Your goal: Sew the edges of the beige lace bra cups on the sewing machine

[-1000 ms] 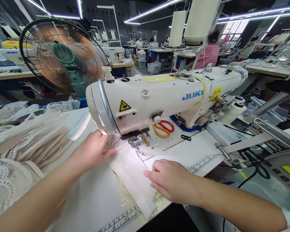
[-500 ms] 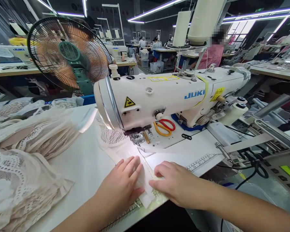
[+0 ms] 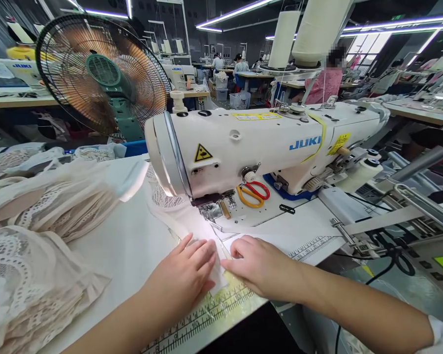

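A pale pink lace garment piece [image 3: 186, 220] runs from beneath the needle area of the white sewing machine [image 3: 229, 147] toward me. On its near end lies my left hand [image 3: 184, 270], palm down, fingers stretched out over the cloth. My right hand [image 3: 262, 268] pinches the cloth's right edge between thumb and bent fingers, just in front of the presser foot [image 3: 208, 211]. The patterned lace part [image 3: 166, 196] lies left of the machine head. Part of the cloth is hidden under my left hand.
Stacked lace garment pieces [image 3: 40, 290] cover the table's left side. Scissors [image 3: 251, 195] with red and yellow handles and a black blade [image 3: 287, 209] lie on the machine bed. A printed ruler [image 3: 195, 324] follows the front edge. A fan [image 3: 103, 73] stands behind; a person in pink [image 3: 327, 86] is farther back.
The cloth and both hands have moved slightly forward toward the needle, showing more of the printed ruler. The cloth's near end sits farther from the table edge. The camera view has shifted a little.
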Motion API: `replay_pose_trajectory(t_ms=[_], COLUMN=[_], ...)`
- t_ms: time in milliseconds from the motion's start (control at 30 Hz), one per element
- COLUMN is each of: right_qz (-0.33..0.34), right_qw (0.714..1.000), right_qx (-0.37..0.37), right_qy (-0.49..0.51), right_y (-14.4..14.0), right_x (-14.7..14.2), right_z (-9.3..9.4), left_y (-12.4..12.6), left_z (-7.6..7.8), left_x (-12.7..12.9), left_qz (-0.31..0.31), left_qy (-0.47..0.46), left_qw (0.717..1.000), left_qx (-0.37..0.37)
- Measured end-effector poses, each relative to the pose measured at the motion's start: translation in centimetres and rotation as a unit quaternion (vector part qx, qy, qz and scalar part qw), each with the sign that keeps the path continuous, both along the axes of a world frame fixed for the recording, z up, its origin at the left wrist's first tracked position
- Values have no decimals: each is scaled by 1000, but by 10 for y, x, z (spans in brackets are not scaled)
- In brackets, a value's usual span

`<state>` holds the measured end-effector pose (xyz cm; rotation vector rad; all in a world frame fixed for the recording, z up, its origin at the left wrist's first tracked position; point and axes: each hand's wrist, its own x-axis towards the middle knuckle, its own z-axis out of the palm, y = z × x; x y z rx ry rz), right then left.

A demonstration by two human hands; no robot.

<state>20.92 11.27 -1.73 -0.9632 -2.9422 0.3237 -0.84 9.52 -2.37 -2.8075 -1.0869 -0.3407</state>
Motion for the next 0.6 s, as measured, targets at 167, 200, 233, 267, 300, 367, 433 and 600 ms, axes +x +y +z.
replay_pose_trajectory(t_ms=[167,200,233,267,300,367,433,600], right_qz=[-11,-11,-10,-8,-7,-3,-3,-18], right_qw=[1000,1000,1000,999,999,999,998,993], right_qx=[5,12,21,30,38,47,38,-2], right_qy=[-5,-8,-10,-14,-18,-27,-45,-119], right_y=[8,10,11,14,16,21,25,31], right_x=[-7,-9,-10,-11,-11,-14,-17,-27], right_z=[2,1,0,-1,-3,-4,-2,12], left_y=[3,4,5,6,7,9,10,15], left_z=[0,-1,-2,-3,-4,-5,-6,-3], left_x=[-1,-2,-3,-4,-5,-6,-6,-8], left_qz=[-18,-18,-19,-19,-19,-17,-12,-8], left_qy=[-13,-13,-13,-12,-10,-2,4,10], left_qw=[1000,1000,1000,999,1000,1000,1000,998], left_qx=[15,19,21,23,22,17,22,55])
